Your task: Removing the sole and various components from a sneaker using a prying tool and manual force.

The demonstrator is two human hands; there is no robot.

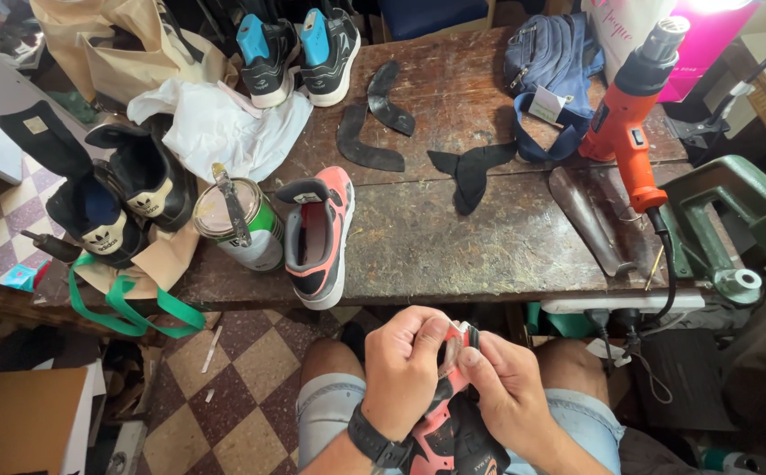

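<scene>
The person is sitting at the bench with a pink and black shoe [453, 422] resting on the lap, close to the body, which looks like a way of steadying it while both hands are working at its upper end. The left hand [405, 365] is closing its grip over the top of the shoe from the left, fingers curled on the edge, and the right hand [506, 387] is pinching the same edge from the other side, so both grips are narrow and holding the shoe. Just beyond the grip, on the worn dark bench [453, 237], its matching shoe [317, 236] is lying on its side, with a tin [240, 220] carrying a brush to the left of it. Farther off are lying black cut pieces [374, 132], an orange heat gun [631, 114] to the right, and dark shoes [119, 198] on paper bags. Below, a checked tile floor [233, 387] is showing.
</scene>
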